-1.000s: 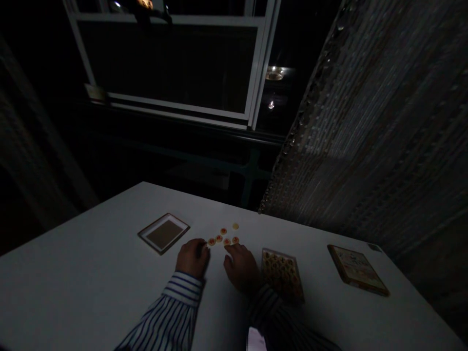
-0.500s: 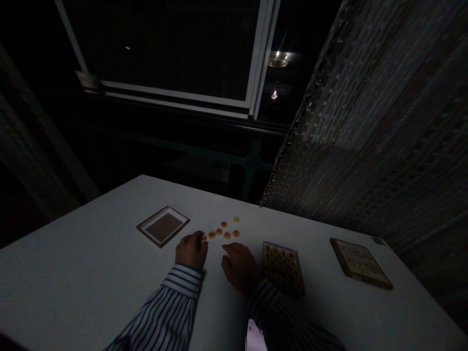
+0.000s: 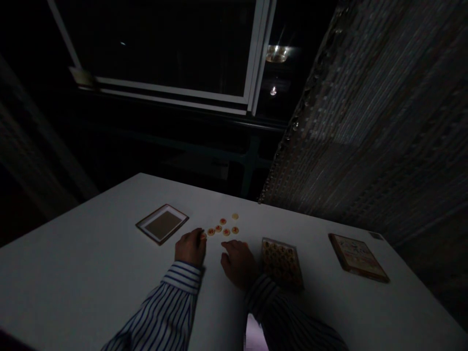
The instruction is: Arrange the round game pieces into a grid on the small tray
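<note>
Round xiangqi pieces with red characters lie loosely grouped on the white table, beyond my hands. A paler piece with no visible mark lies farthest back. My left hand is closed, its fingertips around one piece at the left of the group; part of that piece is hidden. My right hand rests palm down near the table, index finger stretched toward the group and thumb apart, with no piece visible in it. Right of it sits a tray filled with rows of pieces, partly in shadow.
An open shallow box lid lies at the left on the table. A flat box with a printed cover lies at the right. Behind the table are a dark window and a bead curtain.
The view has shifted slightly. Both hands and the pieces keep nearly the same places relative to each other.
</note>
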